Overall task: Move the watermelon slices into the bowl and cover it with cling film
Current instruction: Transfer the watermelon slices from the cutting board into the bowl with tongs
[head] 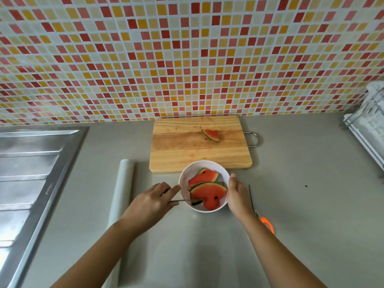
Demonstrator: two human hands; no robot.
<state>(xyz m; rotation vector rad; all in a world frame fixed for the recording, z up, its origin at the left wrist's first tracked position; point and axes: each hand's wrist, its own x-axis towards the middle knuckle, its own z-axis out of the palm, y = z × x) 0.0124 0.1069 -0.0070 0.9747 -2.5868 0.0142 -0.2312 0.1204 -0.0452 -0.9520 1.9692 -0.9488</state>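
Observation:
A white bowl (223,173) sits on the grey counter just in front of the wooden cutting board (176,146). Watermelon slices (207,191) lie stacked inside it. One small slice (211,135) is on the board, towards its back right. My left hand (150,204) grips a thin metal utensil (182,200), probably a fork, whose tip reaches into the bowl at the lower slice. My right hand (239,196) is cupped against the bowl's right rim and holds it. A cling film roll (122,192) lies lengthwise on the counter left of my left hand.
A knife (252,197) with an orange handle lies right of my right hand, partly under my forearm. A steel sink drainboard (31,173) fills the left side. A rack (367,129) stands at the right edge. The tiled wall runs behind the board.

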